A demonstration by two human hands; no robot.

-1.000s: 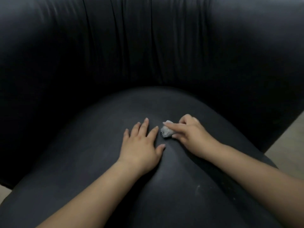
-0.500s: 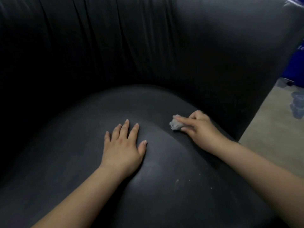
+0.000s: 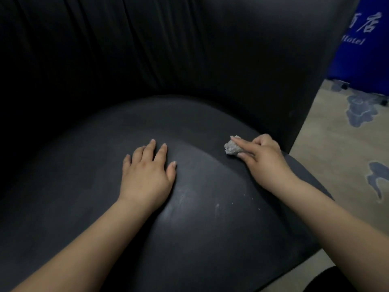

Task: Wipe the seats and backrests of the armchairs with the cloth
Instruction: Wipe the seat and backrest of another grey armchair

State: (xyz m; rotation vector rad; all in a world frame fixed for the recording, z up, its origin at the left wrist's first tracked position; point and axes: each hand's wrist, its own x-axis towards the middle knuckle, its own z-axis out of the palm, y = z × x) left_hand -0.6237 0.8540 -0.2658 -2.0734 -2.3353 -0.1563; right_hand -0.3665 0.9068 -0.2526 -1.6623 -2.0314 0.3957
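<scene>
Wiping the seat [image 3: 200, 239] near its right edge, right hand [image 3: 263, 159] pinching the wadded cloth [image 3: 231, 148], left hand [image 3: 147, 171] flat with fingers spread; specks remain near the front, backrest [image 3: 168, 49] likely not yet done.

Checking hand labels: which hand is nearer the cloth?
Right. The right hand pinches the wadded cloth against the seat near its right edge. The left hand lies flat on the seat, apart, to the cloth's left.
</scene>
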